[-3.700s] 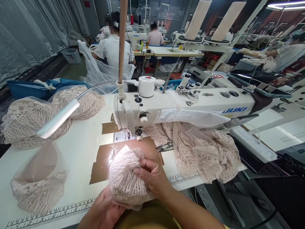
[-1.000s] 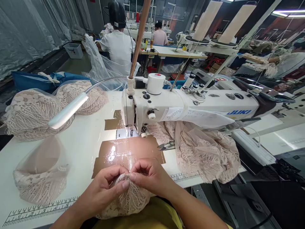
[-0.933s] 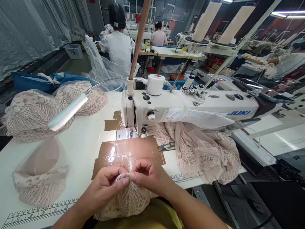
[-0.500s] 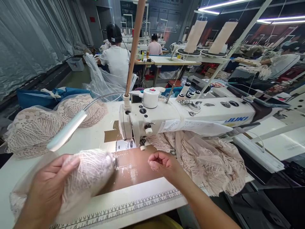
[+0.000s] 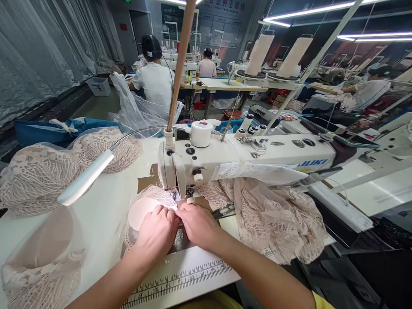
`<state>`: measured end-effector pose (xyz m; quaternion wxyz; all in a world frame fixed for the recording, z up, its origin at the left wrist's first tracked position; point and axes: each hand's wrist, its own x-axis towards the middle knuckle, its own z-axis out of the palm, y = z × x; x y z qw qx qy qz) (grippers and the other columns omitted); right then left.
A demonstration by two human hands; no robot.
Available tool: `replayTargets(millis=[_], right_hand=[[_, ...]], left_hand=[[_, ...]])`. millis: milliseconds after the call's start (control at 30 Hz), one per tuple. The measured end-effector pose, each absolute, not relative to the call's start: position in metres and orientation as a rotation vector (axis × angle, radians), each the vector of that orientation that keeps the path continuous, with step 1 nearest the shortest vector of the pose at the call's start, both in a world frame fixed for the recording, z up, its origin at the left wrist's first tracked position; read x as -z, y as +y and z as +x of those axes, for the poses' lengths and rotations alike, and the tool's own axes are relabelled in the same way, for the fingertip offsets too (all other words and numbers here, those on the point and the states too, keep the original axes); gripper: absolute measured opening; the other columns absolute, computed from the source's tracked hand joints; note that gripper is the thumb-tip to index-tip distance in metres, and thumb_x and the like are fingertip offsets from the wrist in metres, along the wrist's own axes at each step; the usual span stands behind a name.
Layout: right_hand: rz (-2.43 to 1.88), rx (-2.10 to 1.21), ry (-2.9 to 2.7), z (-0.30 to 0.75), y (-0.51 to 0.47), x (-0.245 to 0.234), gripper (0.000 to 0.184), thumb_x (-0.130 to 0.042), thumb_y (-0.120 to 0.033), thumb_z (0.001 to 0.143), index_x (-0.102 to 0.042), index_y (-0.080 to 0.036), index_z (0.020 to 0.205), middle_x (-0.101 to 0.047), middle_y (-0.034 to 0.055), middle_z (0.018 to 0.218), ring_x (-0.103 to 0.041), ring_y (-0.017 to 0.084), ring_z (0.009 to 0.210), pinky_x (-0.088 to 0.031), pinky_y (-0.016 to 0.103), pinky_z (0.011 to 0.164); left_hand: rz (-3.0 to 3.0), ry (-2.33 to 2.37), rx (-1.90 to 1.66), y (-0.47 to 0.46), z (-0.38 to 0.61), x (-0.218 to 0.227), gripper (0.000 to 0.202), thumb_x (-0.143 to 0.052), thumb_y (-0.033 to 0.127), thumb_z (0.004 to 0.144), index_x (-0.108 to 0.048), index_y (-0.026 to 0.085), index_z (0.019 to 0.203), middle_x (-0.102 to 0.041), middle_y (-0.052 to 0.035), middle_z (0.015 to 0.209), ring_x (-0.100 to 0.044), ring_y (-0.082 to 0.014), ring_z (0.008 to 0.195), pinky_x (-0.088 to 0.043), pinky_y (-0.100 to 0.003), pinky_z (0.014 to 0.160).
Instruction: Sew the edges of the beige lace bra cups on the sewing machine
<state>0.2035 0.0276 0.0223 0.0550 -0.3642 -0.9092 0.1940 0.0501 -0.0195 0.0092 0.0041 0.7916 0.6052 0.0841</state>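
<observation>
Head view: the lace cup (image 5: 139,213) lies at 7 o'clock from the sewing machine head (image 5: 170,169), long axis 8-to-2, narrow end pointing 2 o'clock. Left hand (image 5: 158,231) and right hand (image 5: 198,225) curl fingers nearly closed, gripping its edge.

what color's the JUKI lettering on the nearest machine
The JUKI lettering is blue, in the head view.

1. Lace cup (image 5: 141,211): held near my lap earlier, now up at the sewing machine (image 5: 251,152), smooth face showing.
2. My left hand (image 5: 157,231): shifted rightward, fingers now curled at cup's edge.
3. My right hand (image 5: 198,225): formerly apart, now beside my left at that edge.
</observation>
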Motion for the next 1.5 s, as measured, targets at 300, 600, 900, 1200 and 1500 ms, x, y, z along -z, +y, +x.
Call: replayTargets(millis=[300, 600, 900, 1200, 1500], right_hand=[[-1.182, -0.31, -2.89, 0.193, 0.023, -0.014, 0.027, -0.04, -0.012, 0.092, -0.063, -0.018, 0.105, -0.064, 0.0083, 0.102, -0.058, 0.021, 0.09, -0.046, 0.031, 0.073], [-1.262, -0.332, -2.838, 0.187, 0.03, -0.018, 0.038, -0.046, -0.009, 0.085, -0.06, -0.017, 0.12, -0.064, 0.0134, 0.102, -0.057, 0.024, 0.087, -0.048, 0.033, 0.071], [-1.316, -0.326, -2.815, 0.183, 0.029, -0.022, 0.042, -0.048, -0.006, 0.081, -0.059, -0.018, 0.12, -0.063, 0.0139, 0.105, -0.058, 0.024, 0.085, -0.049, 0.034, 0.069], [-1.296, -0.308, -2.809, 0.185, 0.029, -0.017, 0.048, -0.047, -0.004, 0.079, -0.057, -0.018, 0.123, -0.063, 0.0134, 0.102, -0.057, 0.023, 0.083, -0.047, 0.031, 0.068], [-1.2, -0.334, -2.697, 0.193, 0.029, -0.001, 0.047, -0.046, -0.005, 0.079, -0.058, -0.019, 0.123, -0.063, 0.0098, 0.099, -0.056, 0.022, 0.085, -0.043, 0.03, 0.071]], left_hand=[[2.511, 1.599, -0.591, -0.018, 0.014, -0.001, 0.034, -0.037, 0.026, 0.097, -0.067, 0.017, 0.111, -0.067, -0.0108, 0.117, -0.063, -0.0232, 0.097, -0.057, -0.036, 0.077], [2.693, 1.461, -0.591, 0.008, 0.004, 0.006, 0.032, -0.041, 0.019, 0.094, -0.067, 0.013, 0.11, -0.071, -0.0147, 0.108, -0.062, -0.0243, 0.087, -0.053, -0.038, 0.073], [2.696, 1.431, -0.503, 0.016, -0.004, -0.002, 0.038, -0.04, 0.019, 0.094, -0.065, 0.017, 0.065, -0.067, -0.0094, 0.07, -0.055, -0.0205, 0.068, -0.043, -0.033, 0.064], [2.602, 1.527, -0.52, 0.018, -0.004, 0.003, 0.027, -0.042, 0.016, 0.092, -0.066, 0.016, 0.08, -0.067, -0.0098, 0.083, -0.054, -0.023, 0.08, -0.043, -0.034, 0.071], [2.562, 1.714, -0.394, 0.014, -0.004, 0.004, 0.03, -0.039, 0.024, 0.094, -0.066, 0.018, 0.107, -0.065, -0.0131, 0.11, -0.052, -0.0305, 0.106, -0.042, -0.046, 0.09]])
